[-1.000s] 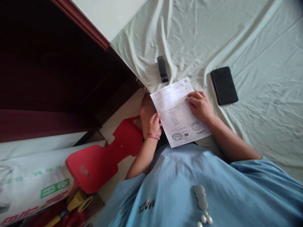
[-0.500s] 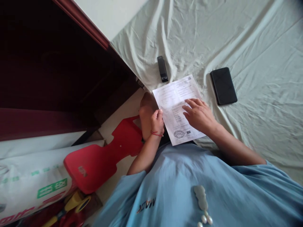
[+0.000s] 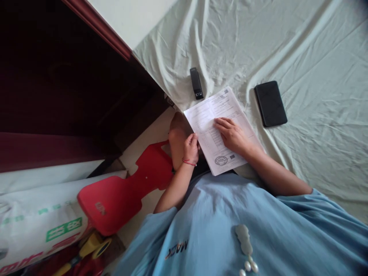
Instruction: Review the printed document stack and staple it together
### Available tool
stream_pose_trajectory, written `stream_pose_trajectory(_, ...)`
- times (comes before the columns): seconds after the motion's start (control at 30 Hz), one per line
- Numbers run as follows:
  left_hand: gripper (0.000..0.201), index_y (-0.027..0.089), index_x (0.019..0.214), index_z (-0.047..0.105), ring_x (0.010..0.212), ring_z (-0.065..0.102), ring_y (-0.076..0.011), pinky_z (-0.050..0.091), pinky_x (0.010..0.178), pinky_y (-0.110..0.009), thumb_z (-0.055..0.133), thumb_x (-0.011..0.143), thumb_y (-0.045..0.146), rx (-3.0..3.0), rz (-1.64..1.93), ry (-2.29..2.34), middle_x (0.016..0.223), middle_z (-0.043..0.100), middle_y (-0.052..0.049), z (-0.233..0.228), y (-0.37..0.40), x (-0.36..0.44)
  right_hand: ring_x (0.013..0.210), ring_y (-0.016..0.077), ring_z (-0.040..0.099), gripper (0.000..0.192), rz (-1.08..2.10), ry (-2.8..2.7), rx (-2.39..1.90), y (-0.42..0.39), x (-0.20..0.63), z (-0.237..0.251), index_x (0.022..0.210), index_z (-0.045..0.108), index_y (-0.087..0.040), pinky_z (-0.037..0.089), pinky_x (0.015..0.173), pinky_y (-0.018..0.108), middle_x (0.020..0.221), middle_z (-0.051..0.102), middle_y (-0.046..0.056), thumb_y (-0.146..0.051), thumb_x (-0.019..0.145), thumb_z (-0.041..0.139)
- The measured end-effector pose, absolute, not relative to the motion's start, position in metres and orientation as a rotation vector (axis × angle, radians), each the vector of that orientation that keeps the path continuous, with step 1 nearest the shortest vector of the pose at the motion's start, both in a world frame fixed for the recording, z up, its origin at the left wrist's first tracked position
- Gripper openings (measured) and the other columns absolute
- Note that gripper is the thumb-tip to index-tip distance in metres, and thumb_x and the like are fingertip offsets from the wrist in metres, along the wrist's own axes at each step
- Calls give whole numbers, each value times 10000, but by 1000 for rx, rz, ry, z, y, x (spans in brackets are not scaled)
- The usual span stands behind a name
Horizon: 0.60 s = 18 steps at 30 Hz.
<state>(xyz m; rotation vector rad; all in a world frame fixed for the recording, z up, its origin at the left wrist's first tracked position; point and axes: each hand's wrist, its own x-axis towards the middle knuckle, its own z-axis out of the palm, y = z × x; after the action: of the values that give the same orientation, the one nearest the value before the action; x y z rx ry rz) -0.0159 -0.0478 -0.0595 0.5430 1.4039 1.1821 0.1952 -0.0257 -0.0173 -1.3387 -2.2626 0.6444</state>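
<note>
A printed white paper sheet (image 3: 211, 113) with round stamps lies at the near edge of a bed covered by a pale green sheet (image 3: 287, 46). My left hand (image 3: 191, 147), a red string at its wrist, pinches the paper's left edge. My right hand (image 3: 231, 134) lies flat on the middle of the page, fingers spread and pointing left. A black stapler (image 3: 196, 83) rests on the bedsheet just beyond the paper's far corner. A black phone (image 3: 270, 103) lies face down to the right of the paper.
A dark wooden bed frame and cabinet (image 3: 71, 88) fill the left. On the floor at the lower left stand a red plastic ride-on toy (image 3: 123, 195) and a white printed sack (image 3: 37, 226). My knee (image 3: 176, 132) shows under the paper.
The paper has turned and shifted slightly up and left. My right hand slid from the page's right edge toward its middle. My left hand moved a little right along the paper's edge.
</note>
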Motion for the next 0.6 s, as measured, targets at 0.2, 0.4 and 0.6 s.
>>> stream_pose_trajectory(0.2,603,188,709,626,445,374,-32,241,381,-168,955,619,686,603,1135,1359,567,492,71,-53,-59,-21,1528,319,516,534,637,-2273,-1338,-28,196,-16,1487,670,-109,476,1278,572,1593,620,162,-54,1010,436)
stream_pose_trajectory(0.4,682,177,682,599,400,355,-27,216,357,-168,926,602,771,663,1005,1351,526,452,75,-45,-66,-22,1549,321,477,531,610,-2281,-1429,-38,190,-12,1504,649,-130,476,1269,559,1630,586,143,-67,1024,434)
stream_pose_trajectory(0.6,701,186,668,561,389,379,-35,230,345,-176,921,595,783,728,939,1343,518,428,83,-40,-61,-27,1491,331,507,478,535,-2310,-1473,-40,189,-7,1483,661,-123,491,1223,531,1615,602,133,-106,1056,447)
